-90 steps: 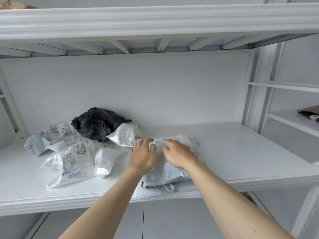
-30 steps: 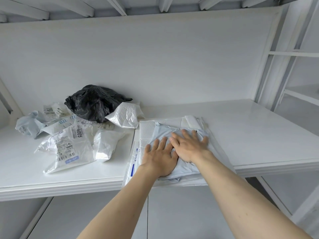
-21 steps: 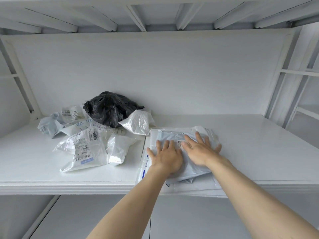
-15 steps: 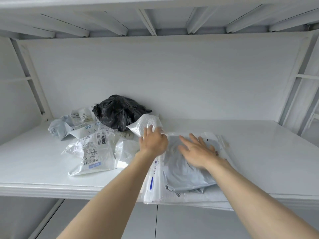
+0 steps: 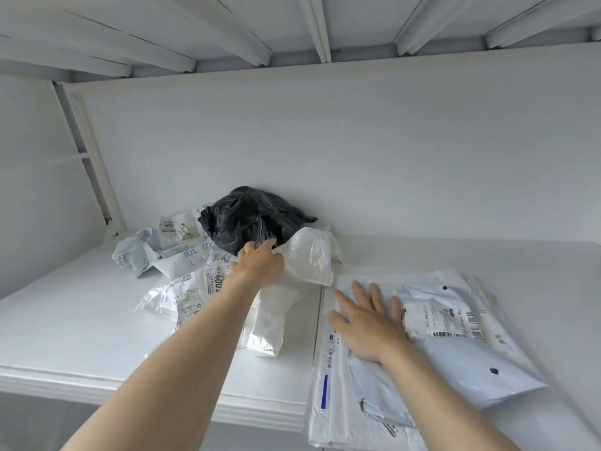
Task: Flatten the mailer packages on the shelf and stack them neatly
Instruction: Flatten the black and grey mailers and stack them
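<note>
The crumpled black plastic mailer bag (image 5: 252,216) is apparently pinched by the left hand (image 5: 260,265), fingers curled. The flattened pale grey mailer stack (image 5: 455,346) is pressed by the right hand (image 5: 367,323), fingers straight.

My left hand (image 5: 260,265) covered the spot where it met the black bag (image 5: 250,219), so whether my fingertips pinched the plastic or only touched it could not be told. My left forearm hid the middle of the crumpled white mailers (image 5: 192,297). The flattened stack (image 5: 455,346) ran off the bottom edge, its near corners cut away, and my right hand (image 5: 367,323) hid part of it. The label print (image 5: 455,320) was too blurred to read, perhaps a barcode.
</note>
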`<act>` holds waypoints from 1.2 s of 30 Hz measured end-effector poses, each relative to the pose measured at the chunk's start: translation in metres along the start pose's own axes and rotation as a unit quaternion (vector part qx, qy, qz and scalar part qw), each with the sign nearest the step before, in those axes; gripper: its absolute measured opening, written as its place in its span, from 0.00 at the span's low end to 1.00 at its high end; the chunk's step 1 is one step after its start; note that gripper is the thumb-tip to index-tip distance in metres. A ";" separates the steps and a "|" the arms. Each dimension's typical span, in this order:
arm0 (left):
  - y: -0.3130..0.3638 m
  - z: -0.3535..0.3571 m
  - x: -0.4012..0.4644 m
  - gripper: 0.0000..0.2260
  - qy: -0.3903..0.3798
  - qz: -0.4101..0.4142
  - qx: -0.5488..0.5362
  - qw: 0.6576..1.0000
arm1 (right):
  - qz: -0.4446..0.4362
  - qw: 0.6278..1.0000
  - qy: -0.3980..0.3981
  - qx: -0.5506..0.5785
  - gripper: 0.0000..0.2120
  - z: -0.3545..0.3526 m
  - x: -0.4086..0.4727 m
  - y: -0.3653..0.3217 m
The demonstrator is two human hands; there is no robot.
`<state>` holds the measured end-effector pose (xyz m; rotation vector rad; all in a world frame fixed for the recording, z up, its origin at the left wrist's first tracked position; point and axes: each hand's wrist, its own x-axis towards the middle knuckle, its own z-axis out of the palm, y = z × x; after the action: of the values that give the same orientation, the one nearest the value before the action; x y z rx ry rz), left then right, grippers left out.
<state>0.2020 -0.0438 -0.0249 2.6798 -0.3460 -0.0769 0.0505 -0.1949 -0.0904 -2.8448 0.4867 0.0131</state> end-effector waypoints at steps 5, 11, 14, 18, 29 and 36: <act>0.004 0.011 0.019 0.24 0.011 -0.002 0.011 1.000 | 0.000 1.000 -0.009 -0.011 0.27 0.004 0.002 -0.001; 0.011 0.015 0.028 0.25 -0.010 0.000 0.040 0.999 | 0.003 1.000 0.003 -0.029 0.27 0.010 -0.001 0.001; 0.017 0.003 0.024 0.29 0.070 0.009 -0.026 0.997 | 0.002 0.999 0.008 -0.032 0.27 0.010 -0.003 0.000; 0.024 -0.027 0.012 0.33 0.180 0.112 -0.060 0.975 | -0.007 0.999 0.033 -0.016 0.26 0.005 -0.005 0.000; 0.053 -0.058 -0.070 0.39 0.202 0.346 -0.075 0.913 | 0.021 0.913 0.200 0.354 0.18 -0.057 -0.031 -0.010; 0.092 -0.046 -0.128 0.36 0.145 0.515 -0.119 0.836 | 0.085 0.543 0.110 0.828 0.38 -0.132 -0.074 0.015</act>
<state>0.0623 -0.0730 0.0563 1.8917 -1.4855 0.5603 -0.0288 -0.2172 0.0374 -0.8635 0.4021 -0.4890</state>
